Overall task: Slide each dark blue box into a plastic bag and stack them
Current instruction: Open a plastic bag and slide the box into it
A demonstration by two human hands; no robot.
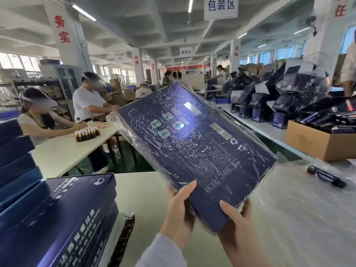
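You are holding one dark blue box point(194, 143) up in the air with both hands. It is above the middle of the tabletop point(150, 191) and does not touch it. The box is flat and wide. It is tipped, so its far end points up and away from you.

A clear plastic bag point(115, 120) is around the box. The plastic looks crinkly and shiny, and it sticks out a bit past the far left corner of the box.

Your left hand point(179, 211) grips the near left side of the box. Its thumb lies on top and its fingers curl under. Your right hand point(237, 218) grips the near corner of the box, with its thumb on top too.

A stack of dark blue boxes point(67, 218) sits at the near left corner of the tabletop. It is well apart from the box you hold.

A small dark tube point(325, 176) lies near the right edge of the tabletop. Past it, at the far right, sits a cardboard box point(317, 145) with dark things in it.

Across the room, two people point(88, 105) are at another table point(63, 153). Little brown bottles point(86, 133) stand on it in a bunch.
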